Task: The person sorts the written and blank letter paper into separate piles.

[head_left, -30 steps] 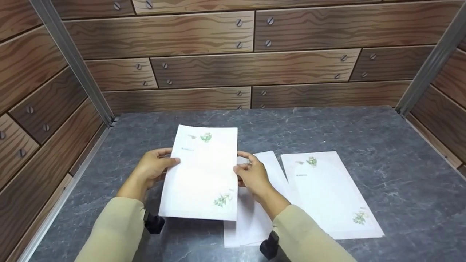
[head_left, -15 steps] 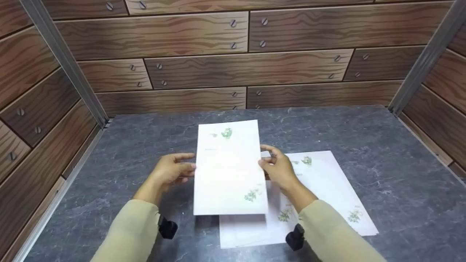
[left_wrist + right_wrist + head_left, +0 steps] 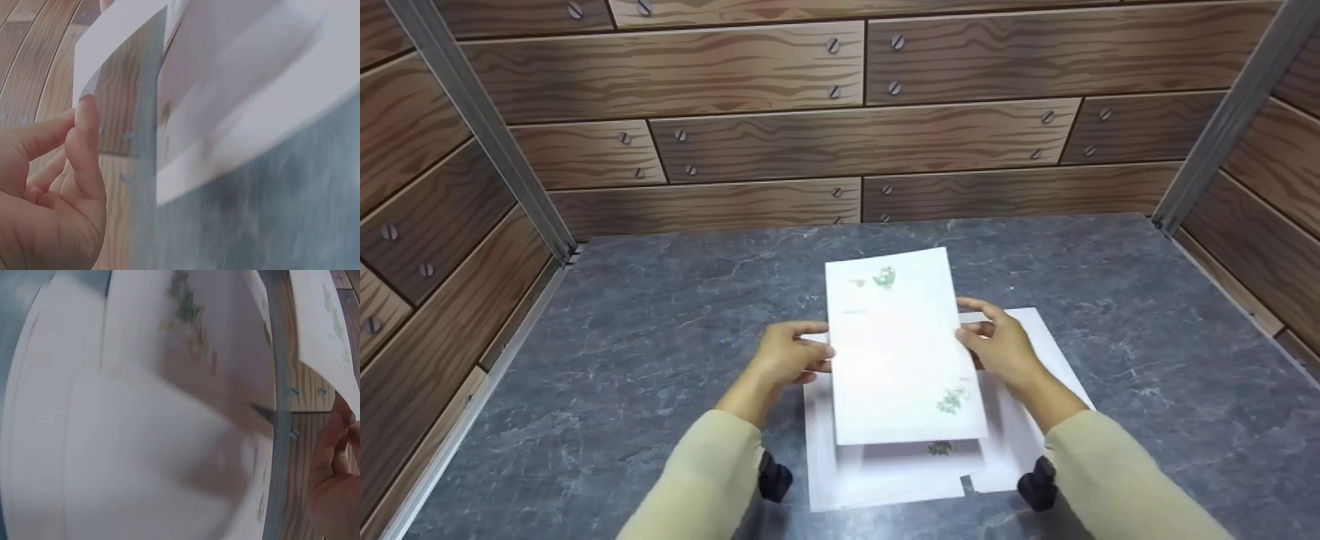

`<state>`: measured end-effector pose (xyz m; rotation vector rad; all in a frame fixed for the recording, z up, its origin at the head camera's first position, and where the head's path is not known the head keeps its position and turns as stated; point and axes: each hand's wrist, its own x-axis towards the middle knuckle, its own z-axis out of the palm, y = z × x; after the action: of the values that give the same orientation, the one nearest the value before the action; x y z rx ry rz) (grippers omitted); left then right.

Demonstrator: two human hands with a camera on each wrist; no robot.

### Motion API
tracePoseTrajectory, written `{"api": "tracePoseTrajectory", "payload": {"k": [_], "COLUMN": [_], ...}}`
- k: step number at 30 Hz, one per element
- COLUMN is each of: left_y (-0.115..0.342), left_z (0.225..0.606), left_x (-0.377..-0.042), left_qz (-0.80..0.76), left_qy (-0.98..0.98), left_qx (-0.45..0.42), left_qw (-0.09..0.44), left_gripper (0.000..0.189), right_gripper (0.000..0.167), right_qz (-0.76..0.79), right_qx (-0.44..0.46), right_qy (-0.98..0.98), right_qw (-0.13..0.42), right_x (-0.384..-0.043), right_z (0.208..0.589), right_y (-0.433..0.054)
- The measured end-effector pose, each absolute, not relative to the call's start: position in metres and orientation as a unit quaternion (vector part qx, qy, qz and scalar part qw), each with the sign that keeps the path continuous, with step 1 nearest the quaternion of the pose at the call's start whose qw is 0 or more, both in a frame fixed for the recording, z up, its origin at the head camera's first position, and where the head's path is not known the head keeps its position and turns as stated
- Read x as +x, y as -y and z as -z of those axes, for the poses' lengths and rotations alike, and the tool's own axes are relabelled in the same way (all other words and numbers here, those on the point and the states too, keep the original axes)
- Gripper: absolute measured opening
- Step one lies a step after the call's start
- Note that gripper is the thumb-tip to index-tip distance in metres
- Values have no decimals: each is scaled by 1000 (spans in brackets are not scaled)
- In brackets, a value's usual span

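A white sheet of stationery paper [image 3: 896,352] with green leaf prints at its top and lower right is held up over the table. My left hand [image 3: 786,356] pinches its left edge, thumb on the front face. At the right edge, my right hand [image 3: 1001,346] grips it between thumb and fingers. In the left wrist view the left hand [image 3: 62,174] is at the paper's bent edge; the right wrist view has the right hand [image 3: 337,467] at a curved corner. Beneath lie more sheets [image 3: 1001,461], overlapping and partly hidden by the held one.
The dark grey marbled tabletop [image 3: 675,360] runs back to a wood-plank-patterned wall [image 3: 750,142]. Grey metal posts [image 3: 487,127] stand at both back corners. Black wrist cameras [image 3: 774,478] sit at both cuffs, close to the lying sheets.
Both hands have carried the held sheet from the left to the right, until it hangs over the lying sheets. It has turned slightly, its top right corner now higher.
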<state>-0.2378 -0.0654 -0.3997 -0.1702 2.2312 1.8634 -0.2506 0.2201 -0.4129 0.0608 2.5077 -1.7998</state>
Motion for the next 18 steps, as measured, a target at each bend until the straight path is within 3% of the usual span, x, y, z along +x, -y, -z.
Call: {"api": "tracePoseTrajectory", "payload": {"k": [18], "left_y": [-22], "left_z": [415], "left_x": [-227], "left_qz": [-647], "left_qy": [-751], "left_qx": [-37], "left_qw": [127], "left_gripper": [40], "right_gripper": [52], "right_qz": [492], "right_qx": [5], "right_qy": [-870], "right_qw": [9], "right_x": [-239], "right_z": [424], "right_y": [-307]}}
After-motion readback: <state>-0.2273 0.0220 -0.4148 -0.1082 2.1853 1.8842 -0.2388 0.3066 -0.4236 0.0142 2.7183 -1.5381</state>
